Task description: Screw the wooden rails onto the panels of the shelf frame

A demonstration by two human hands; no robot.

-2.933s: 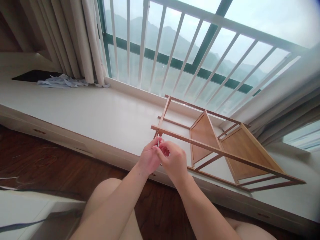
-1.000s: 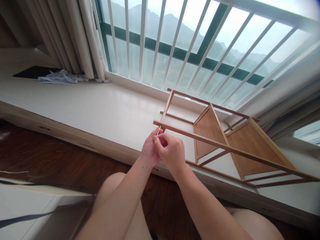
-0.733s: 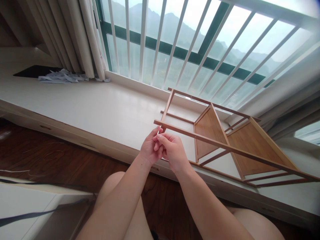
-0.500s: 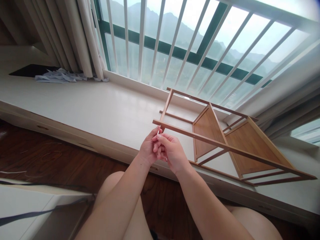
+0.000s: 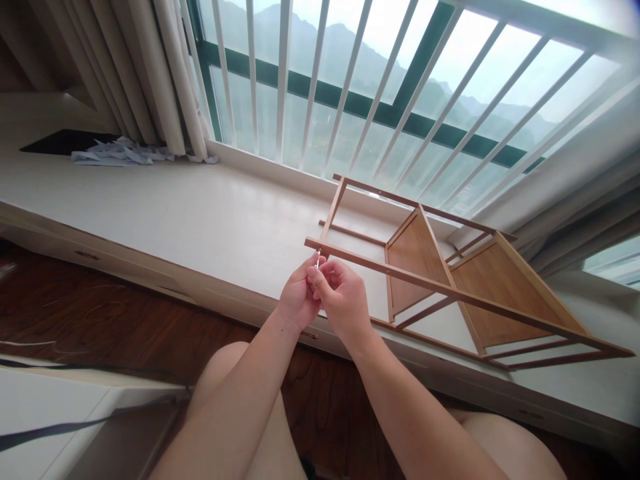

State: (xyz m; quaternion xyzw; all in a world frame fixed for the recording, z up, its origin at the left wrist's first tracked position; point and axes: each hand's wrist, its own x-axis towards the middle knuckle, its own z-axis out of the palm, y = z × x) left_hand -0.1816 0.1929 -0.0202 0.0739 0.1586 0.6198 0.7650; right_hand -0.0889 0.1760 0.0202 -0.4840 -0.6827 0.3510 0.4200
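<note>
A wooden shelf frame lies on its side on the white window ledge, its open end toward my hands. A small shiny metal rod, which looks like a hex key, stands with its tip against the underside of the front rail near the rail's left end. My left hand is closed about the key just below the rail. Pressed up beside it, my right hand pinches the key between thumb and curled fingers. The fingers hide the key's lower part.
Crumpled white paper and a dark flat item lie at the ledge's far left by the curtain. White window bars rise behind the frame. At lower left stands a white box with dark straps.
My right hand has turned and curled its fingers further around the key, shifting slightly upward. My left hand stays almost in place, and the shelf frame has barely moved.
</note>
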